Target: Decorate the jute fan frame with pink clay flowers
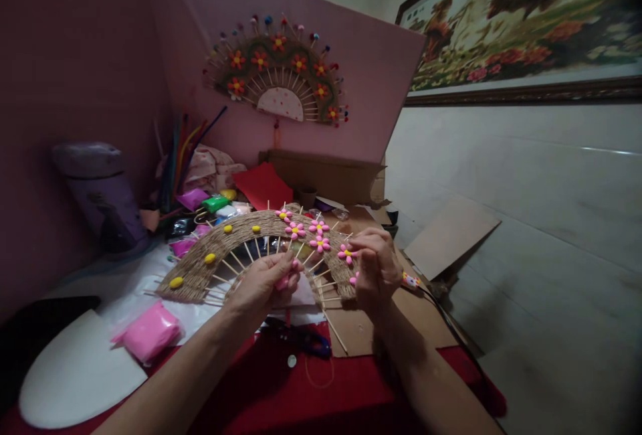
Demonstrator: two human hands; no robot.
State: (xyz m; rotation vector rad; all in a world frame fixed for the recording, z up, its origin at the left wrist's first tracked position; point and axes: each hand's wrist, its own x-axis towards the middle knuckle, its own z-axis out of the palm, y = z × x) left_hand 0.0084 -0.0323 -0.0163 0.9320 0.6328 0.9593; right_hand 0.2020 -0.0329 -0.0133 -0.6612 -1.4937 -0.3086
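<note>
A fan shape of woven brown cord on thin wooden sticks [194, 278] stands propped in front of me. Pink clay flowers with yellow centres [319, 243] sit on its top and right side, and bare yellow clay dots [210, 258] on its left. My left hand [265, 282] is closed on a lump of pink clay [283, 282], in front of the fan's inner sticks. At the fan's right side my right hand [377, 269] pinches beside a pink flower [346, 253]. Whatever lies between those fingertips is too small and hidden to make out.
A pink clay packet [152, 332], a white half-round board [75, 375] and blue-handled scissors [313, 342] lie near the front. A purple container [108, 201] stands left. Behind are clay packets [215, 204] and red paper [265, 184]. A finished-looking fan [281, 102] hangs above.
</note>
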